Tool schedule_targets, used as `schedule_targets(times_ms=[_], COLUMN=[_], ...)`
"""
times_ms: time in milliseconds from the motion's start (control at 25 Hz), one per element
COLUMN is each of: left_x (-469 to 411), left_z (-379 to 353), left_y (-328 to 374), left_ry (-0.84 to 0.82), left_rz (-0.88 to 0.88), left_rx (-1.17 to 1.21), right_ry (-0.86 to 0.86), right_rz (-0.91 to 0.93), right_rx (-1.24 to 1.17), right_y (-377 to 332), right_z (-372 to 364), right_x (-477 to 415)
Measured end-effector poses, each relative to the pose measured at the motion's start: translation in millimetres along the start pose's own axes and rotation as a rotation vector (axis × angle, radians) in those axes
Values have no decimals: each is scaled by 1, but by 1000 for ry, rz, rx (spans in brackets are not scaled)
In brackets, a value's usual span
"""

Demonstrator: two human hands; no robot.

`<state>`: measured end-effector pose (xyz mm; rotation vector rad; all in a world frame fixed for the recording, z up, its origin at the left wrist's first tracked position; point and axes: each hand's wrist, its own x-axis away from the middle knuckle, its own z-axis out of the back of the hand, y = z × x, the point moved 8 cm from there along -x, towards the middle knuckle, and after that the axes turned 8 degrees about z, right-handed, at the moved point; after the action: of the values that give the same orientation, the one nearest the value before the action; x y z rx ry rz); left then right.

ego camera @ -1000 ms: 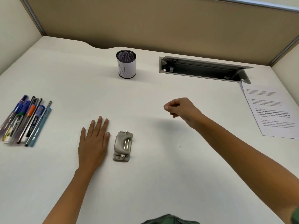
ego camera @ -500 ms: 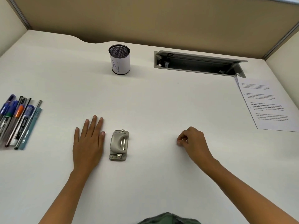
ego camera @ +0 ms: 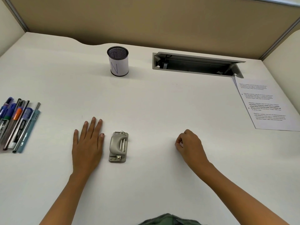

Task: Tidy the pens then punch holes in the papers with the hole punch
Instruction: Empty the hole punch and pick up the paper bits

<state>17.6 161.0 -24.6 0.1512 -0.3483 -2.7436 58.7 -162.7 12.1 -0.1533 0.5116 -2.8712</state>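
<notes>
Several pens and markers (ego camera: 17, 124) lie side by side at the desk's left edge. A mesh pen cup (ego camera: 117, 61) with a white label marked N stands at the back, and nothing shows inside it. A grey hole punch (ego camera: 118, 146) sits near the middle front. My left hand (ego camera: 88, 146) lies flat on the desk just left of the punch, fingers together, holding nothing. My right hand (ego camera: 190, 146) rests on the desk to the punch's right with its fingers curled in, holding nothing. Printed papers (ego camera: 266, 103) lie at the far right.
The white desk (ego camera: 154, 103) is enclosed by tan partition walls at the back and both sides. An open cable tray (ego camera: 196, 65) is recessed in the desk behind the papers. A bit of green clothing shows at the bottom edge.
My right hand came down from mid-air toward me and settled on the desk with its fingers curled. My left hand stayed flat beside the hole punch.
</notes>
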Motion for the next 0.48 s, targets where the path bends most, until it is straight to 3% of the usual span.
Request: schedule_targets(times_ms=[240,360,480], left_x=[0,0,-1], left_z=[0,-1,-1], left_y=[-1,-1,-2], left_ry=[2,0,-2], left_rz=[2,2,4], left_rx=[-1,-13,-13], right_ry=[-109,-72,-40], right_rz=[-32,-180,-392], right_rx=[-61,-352,-838], right_y=[3,13,18], right_z=[-12,-15,-22], right_x=[-9,-10,-13])
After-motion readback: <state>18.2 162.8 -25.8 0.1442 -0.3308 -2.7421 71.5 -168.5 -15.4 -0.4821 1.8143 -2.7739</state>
